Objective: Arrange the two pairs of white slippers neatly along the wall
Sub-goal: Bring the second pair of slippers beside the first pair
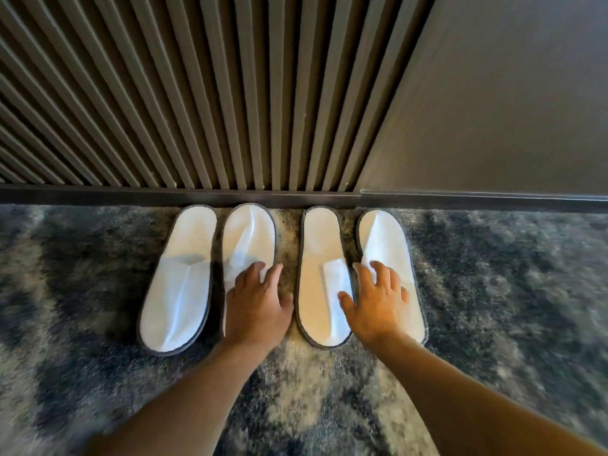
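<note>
Several white slippers with grey trim lie side by side on the carpet, heels toward the wall. The left pair is the far-left slipper (179, 284) and the second slipper (246, 238). The right pair is the third slipper (320, 274) and the far-right slipper (386, 245). My left hand (256, 304) lies flat, fingers spread, over the near part of the second slipper. My right hand (378, 297) rests with fingers apart over the far-right slipper, thumb touching the third one. Neither hand grips anything.
A dark baseboard (197, 194) runs along the wall just behind the slippers. Above it is a ribbed slatted panel (197, 93) on the left and a smooth grey wall (493, 110) on the right. A mottled blue-grey carpet (493, 291) covers the floor.
</note>
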